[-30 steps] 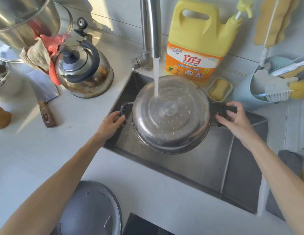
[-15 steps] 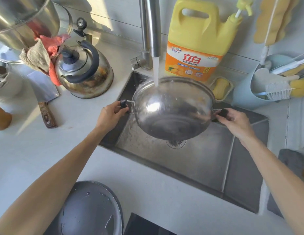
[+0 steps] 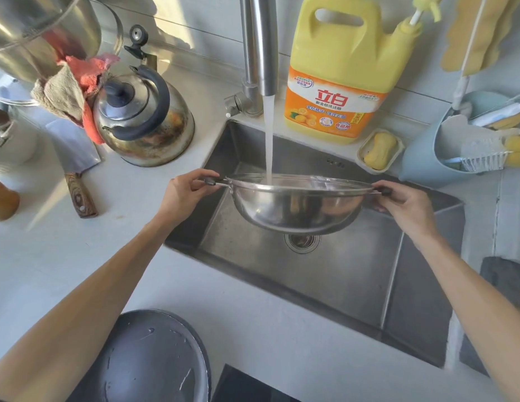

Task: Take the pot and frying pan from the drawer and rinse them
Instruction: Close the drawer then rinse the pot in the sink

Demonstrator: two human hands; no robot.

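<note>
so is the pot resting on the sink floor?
No, both hands hold the pot by its handles, above the drain.

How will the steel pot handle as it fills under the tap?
The pot looks thin and rigid, probably light empty. Water pouring in should make it heavier. Wet steel may be slippery, though both hands grip its handles.

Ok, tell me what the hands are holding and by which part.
The steel pot, held over the sink: left hand on its left side handle, right hand on its right side handle.
</note>
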